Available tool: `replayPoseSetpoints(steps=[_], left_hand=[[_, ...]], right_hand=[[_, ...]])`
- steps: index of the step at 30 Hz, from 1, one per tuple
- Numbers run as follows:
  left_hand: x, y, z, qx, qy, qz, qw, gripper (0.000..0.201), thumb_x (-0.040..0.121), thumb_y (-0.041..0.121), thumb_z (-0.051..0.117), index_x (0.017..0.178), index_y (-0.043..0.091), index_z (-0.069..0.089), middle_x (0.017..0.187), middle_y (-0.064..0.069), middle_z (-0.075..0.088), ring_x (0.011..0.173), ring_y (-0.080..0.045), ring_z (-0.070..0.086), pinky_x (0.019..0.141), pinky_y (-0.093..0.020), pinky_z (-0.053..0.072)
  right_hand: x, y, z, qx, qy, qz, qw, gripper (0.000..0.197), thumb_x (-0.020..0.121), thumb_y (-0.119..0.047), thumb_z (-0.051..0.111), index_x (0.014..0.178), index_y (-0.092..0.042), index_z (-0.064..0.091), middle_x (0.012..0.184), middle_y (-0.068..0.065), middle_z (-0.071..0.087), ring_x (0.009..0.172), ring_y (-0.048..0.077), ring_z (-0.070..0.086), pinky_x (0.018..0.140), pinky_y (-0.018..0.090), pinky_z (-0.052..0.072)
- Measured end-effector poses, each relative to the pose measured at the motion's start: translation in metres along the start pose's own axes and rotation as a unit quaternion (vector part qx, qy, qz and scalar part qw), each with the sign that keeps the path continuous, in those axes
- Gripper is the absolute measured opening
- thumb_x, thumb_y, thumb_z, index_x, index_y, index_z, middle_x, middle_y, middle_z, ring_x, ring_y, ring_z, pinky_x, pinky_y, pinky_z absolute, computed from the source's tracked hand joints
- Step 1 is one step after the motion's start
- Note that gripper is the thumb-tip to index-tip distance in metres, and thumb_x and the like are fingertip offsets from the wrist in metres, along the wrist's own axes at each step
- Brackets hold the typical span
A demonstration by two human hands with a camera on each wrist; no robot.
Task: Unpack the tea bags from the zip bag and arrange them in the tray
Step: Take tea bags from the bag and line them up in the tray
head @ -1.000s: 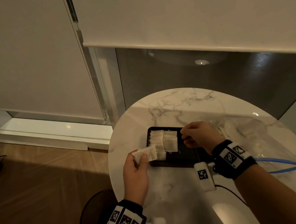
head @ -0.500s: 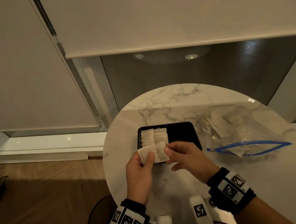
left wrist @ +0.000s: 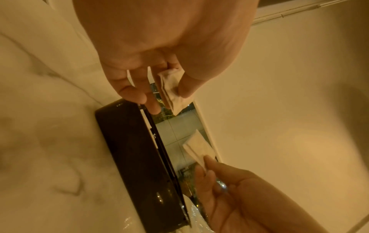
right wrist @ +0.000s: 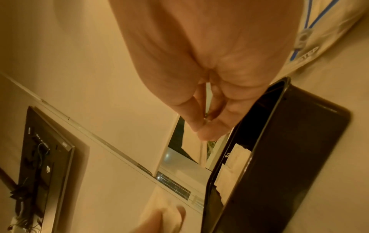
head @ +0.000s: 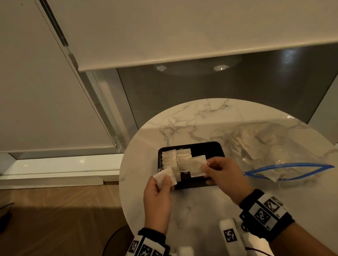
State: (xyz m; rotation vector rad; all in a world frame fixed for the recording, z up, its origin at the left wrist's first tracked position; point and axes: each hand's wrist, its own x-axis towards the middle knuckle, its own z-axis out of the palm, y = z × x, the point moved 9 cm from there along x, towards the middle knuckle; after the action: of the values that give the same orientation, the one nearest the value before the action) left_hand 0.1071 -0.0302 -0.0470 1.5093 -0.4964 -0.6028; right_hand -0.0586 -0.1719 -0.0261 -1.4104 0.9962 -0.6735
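Observation:
A black tray (head: 211, 150) sits mid-table, with two rows of white tea bags (head: 169, 159) in its left half. At the tray's near-left corner my left hand (head: 165, 182) pinches a small stack of tea bags (left wrist: 170, 88) between thumb and fingers. My right hand (head: 206, 168) pinches one tea bag (head: 196, 165) by its right edge, just above the tray's near middle. The left wrist view shows that bag (left wrist: 197, 146) held clear above the tray's rim (left wrist: 135, 157). The clear zip bag (head: 269, 145) lies to the right, its blue zip (head: 288, 171) gaping, with more tea bags dimly visible inside.
The round marble table (head: 192, 212) ends close on the left, with wooden floor (head: 50, 232) below. Behind it hang roller blinds (head: 195, 22) over a dark window. The tray's right half is bare black. A wall screen (right wrist: 46, 157) appears in the right wrist view.
My right hand left the tray, came to the left hand's stack, took one tea bag and now carries it back over the tray. The left hand has stayed near the tray's corner.

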Motion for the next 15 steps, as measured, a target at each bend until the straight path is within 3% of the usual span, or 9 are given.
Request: replayPoseSetpoints(steps=[4, 7, 9, 15], left_hand=[[0.01, -0.013, -0.007, 0.029, 0.013, -0.006, 0.999, 0.01, 0.103, 0.024, 0.052, 0.106, 0.026, 0.061, 0.103, -0.003, 0.068, 0.091, -0.014, 0.064, 0.07, -0.02, 0.047], [0.016, -0.023, -0.01, 0.042, 0.02, -0.011, 0.999, 0.009, 0.103, 0.029, 0.052, 0.108, 0.028, 0.06, 0.104, 0.003, 0.067, 0.097, -0.01, 0.063, 0.081, -0.024, 0.05], [0.02, -0.028, -0.011, 0.07, 0.027, -0.01, 0.997, 0.013, 0.102, 0.033, 0.052, 0.111, 0.029, 0.059, 0.105, 0.006, 0.067, 0.099, -0.008, 0.062, 0.086, -0.027, 0.051], [0.025, -0.032, -0.015, 0.099, 0.045, 0.005, 0.994, 0.014, 0.102, 0.033, 0.052, 0.112, 0.027, 0.06, 0.102, 0.006, 0.067, 0.096, -0.006, 0.062, 0.077, -0.019, 0.047]], right_hand=[[0.028, 0.005, 0.003, 0.003, 0.009, 0.022, 1.0, 0.007, 0.092, -0.006, 0.065, 0.087, -0.01, 0.069, 0.089, 0.008, 0.071, 0.085, 0.021, 0.07, 0.072, 0.03, 0.06], [0.051, 0.009, 0.007, -0.089, 0.025, 0.022, 0.995, 0.006, 0.09, -0.013, 0.069, 0.086, -0.017, 0.069, 0.087, 0.003, 0.071, 0.078, 0.015, 0.067, 0.067, 0.028, 0.057], [0.065, 0.011, 0.01, -0.159, 0.039, 0.017, 0.986, 0.007, 0.085, -0.017, 0.073, 0.083, -0.022, 0.07, 0.082, -0.002, 0.071, 0.076, 0.014, 0.067, 0.071, 0.032, 0.059], [0.091, 0.031, 0.026, -0.245, 0.012, 0.073, 0.967, 0.014, 0.079, -0.013, 0.079, 0.076, -0.021, 0.068, 0.084, 0.005, 0.071, 0.074, 0.019, 0.068, 0.067, 0.031, 0.061]])
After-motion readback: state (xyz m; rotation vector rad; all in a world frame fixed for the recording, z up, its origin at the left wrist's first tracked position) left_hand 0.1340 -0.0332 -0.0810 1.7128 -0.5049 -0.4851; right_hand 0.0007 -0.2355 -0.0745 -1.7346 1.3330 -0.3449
